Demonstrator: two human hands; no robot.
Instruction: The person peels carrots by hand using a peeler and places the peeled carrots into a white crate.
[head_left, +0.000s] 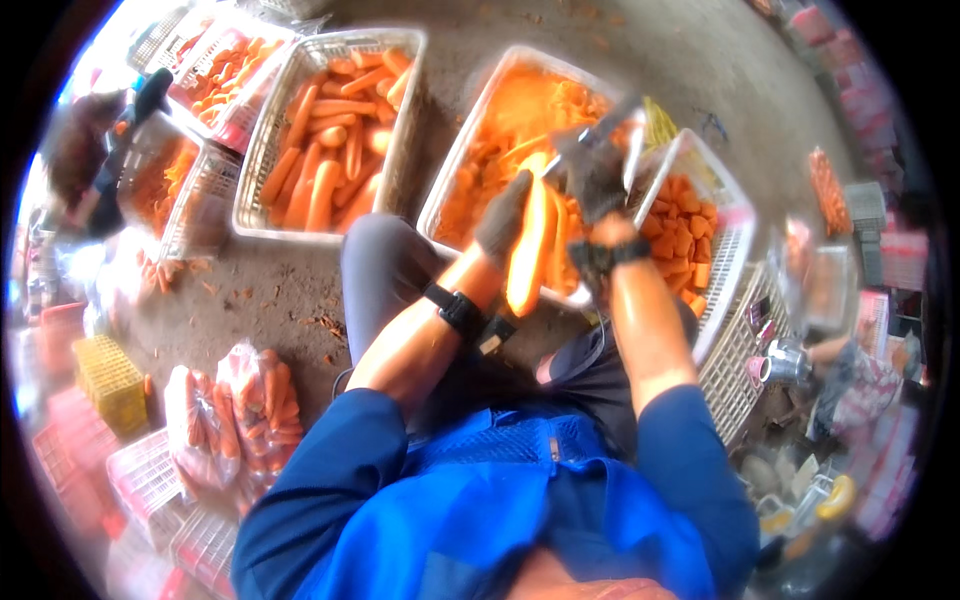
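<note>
My left hand (502, 217), in a dark glove, holds a long pale-orange carrot (529, 259) that slants toward my body. My right hand (595, 174), gloved too, is closed on a bladed hand tool (611, 120), blurred, whose exact kind I cannot tell. Its metal part lies close to the carrot's far end. Both hands are over a white plastic crate (442, 191) of orange peelings and carrots. By my right forearm, a second white crate (739, 217) holds short carrot chunks (681, 229).
A white crate (244, 199) of whole carrots (322, 187) stands to the left. Bagged carrots (196, 420) lie at lower left near a yellow crate (111, 379). A metal mug (789, 361) is at right. Another person (97, 165) is at the far left.
</note>
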